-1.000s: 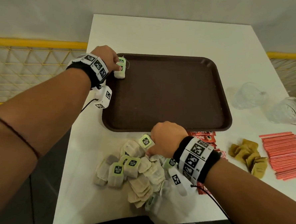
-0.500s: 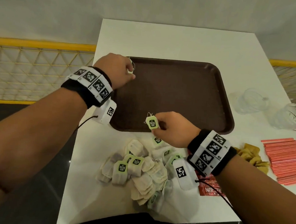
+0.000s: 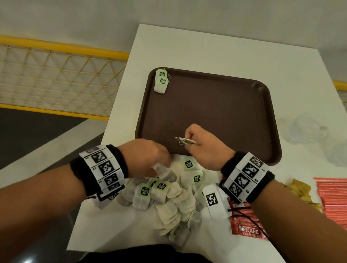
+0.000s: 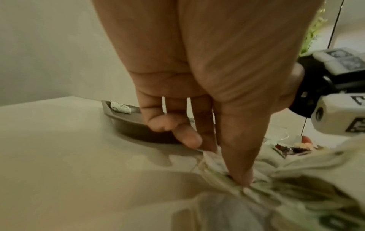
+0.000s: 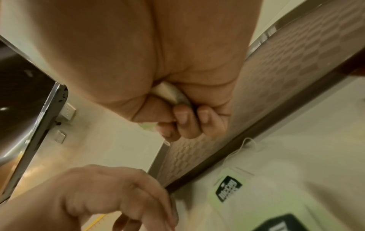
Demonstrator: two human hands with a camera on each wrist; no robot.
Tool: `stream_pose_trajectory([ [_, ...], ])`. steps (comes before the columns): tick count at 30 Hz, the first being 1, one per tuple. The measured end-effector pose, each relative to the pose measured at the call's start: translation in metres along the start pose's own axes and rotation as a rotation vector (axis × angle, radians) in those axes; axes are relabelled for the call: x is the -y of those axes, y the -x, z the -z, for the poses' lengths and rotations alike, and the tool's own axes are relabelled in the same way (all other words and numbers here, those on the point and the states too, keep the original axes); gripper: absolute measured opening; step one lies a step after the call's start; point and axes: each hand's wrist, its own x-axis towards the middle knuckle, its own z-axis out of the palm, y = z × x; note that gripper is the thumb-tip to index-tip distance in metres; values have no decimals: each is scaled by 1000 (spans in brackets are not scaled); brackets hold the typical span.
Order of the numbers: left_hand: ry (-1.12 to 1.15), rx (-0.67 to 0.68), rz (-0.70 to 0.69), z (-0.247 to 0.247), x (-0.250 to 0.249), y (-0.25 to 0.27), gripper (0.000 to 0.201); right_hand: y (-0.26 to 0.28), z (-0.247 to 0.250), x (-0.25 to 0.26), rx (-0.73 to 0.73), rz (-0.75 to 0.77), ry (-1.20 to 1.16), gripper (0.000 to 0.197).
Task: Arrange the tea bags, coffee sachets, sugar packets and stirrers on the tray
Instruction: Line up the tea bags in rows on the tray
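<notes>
A brown tray (image 3: 210, 113) lies mid-table with two green-tagged tea bags (image 3: 161, 81) in its far left corner, also seen from the left wrist as the placed tea bags (image 4: 120, 107). A pile of tea bags (image 3: 164, 193) sits in front of the tray. My left hand (image 3: 162, 165) is down on the pile's left edge, thumb and fingers pinching one tea bag (image 4: 215, 162). My right hand (image 3: 188, 141) hovers over the tray's near edge, curled round a tea bag (image 5: 169, 93) whose tag sticks out leftward.
Red Nescafe sachets (image 3: 248, 229) lie under my right wrist. Brown sugar packets (image 3: 299, 190) and red stirrers (image 3: 339, 200) lie to the right. Two clear glasses (image 3: 305, 127) stand right of the tray. The table's left edge drops off beside a yellow railing (image 3: 52, 46).
My left hand let go of a tea bag in the tray's far left corner and came back to the pile. My right hand lifted a tea bag from the pile over the tray's near edge.
</notes>
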Motion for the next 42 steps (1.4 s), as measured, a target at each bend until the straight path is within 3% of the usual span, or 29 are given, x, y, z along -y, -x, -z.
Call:
stream_pose_trajectory([
  [4, -110, 3, 90, 1, -7, -1, 37, -3, 8, 1, 103, 31, 10, 20],
  [7, -42, 24, 169, 3, -10, -4, 37, -4, 16, 0, 145, 73, 14, 19],
  [12, -12, -37, 232, 16, -12, 2, 20, -2, 16, -4, 202, 162, 30, 12],
  [14, -19, -192, 175, 29, -16, 7, 13, -2, 16, -5, 203, 182, 51, 18],
  [16, -69, -382, 96, 44, -21, 11, 9, -2, 16, -4, 210, 183, 46, 39],
  [19, -207, -570, 18, 64, -27, 16, 6, -1, 17, 2, 238, 100, -178, 52],
  [22, -367, -622, -63, 80, -25, 17, 6, -3, 21, 11, 294, -46, -574, 36],
  [24, -439, -632, -96, 89, -24, 17, 8, -6, 27, 15, 278, -36, -669, 29],
  [27, -508, -634, -156, 105, -25, 16, 6, -4, 36, 19, 117, 70, -635, 18],
  [30, -539, -631, -198, 114, -26, 14, 6, -8, 35, 20, -10, 142, -607, 19],
  [35, -555, -641, -242, 122, -23, 6, 12, -8, 34, 23, 1, 213, -661, 31],
  [38, -437, -652, -163, 122, -17, 3, 3, -8, 35, 23, -63, 206, -616, 36],
  [42, 175, -725, 78, 118, -12, -2, 17, -13, 38, 23, -231, 219, -450, 16],
])
